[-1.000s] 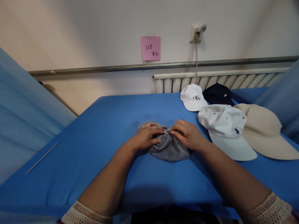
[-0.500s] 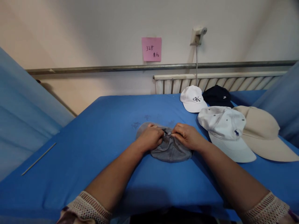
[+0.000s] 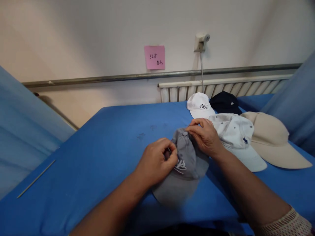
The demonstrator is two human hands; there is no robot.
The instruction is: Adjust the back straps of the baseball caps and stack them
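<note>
Over the blue cloth (image 3: pixel 110 157), near centre, a creased grey cap (image 3: pixel 185 149) is pinched beside its button (image 3: pixel 184 133) by the right hand (image 3: pixel 206 137); any grip by the curled left hand (image 3: pixel 156 160) cannot be told. Lettering (image 3: pixel 181 165) is partly hidden, the brim (image 3: pixel 172 191) blurred.

Left of the grey cap (image 3: pixel 189 155), the worktop (image 3: pixel 98 154) gives passage (bar a stick (image 3: pixel 36 179)); four caps (image 3: pixel 242 132) obstruct the right.

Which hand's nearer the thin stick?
Left. The left hand is right of the stick, across a stretch of blue cloth; the right hand is farther right, at the grey cap's top.
</note>
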